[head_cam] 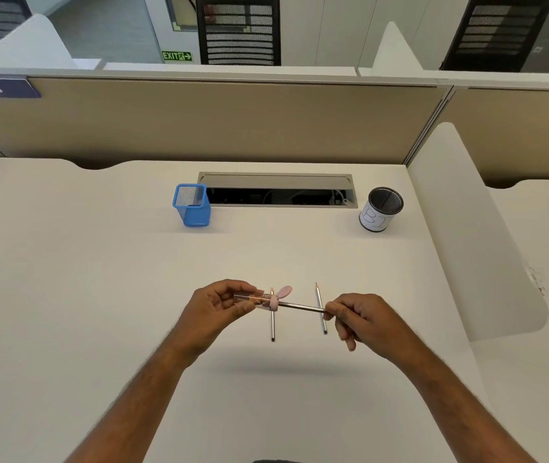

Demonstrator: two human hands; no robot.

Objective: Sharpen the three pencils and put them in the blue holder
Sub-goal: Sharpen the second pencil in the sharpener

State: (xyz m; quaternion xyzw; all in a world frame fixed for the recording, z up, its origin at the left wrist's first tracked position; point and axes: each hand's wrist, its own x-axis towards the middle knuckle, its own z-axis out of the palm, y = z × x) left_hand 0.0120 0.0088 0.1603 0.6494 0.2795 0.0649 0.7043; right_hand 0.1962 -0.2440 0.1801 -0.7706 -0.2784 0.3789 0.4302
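My left hand (214,304) grips a clear sharpener with a pink bunny-eared cap (264,299), held above the desk; shavings show inside it. My right hand (354,317) pinches the back end of a grey pencil (301,307) whose tip is inside the sharpener. Two other pencils lie on the desk pointing away from me: one (272,325) under the sharpener, partly hidden, and one (320,307) to the right with a pointed tip. The blue mesh holder (192,206) stands at the back left, with nothing visible inside it.
A black mesh cup with a white paper label (380,209) stands at the back right. An open cable tray (278,189) is set into the white desk (99,279) between the two cups. A white side divider (473,228) borders the right; a beige partition closes the back.
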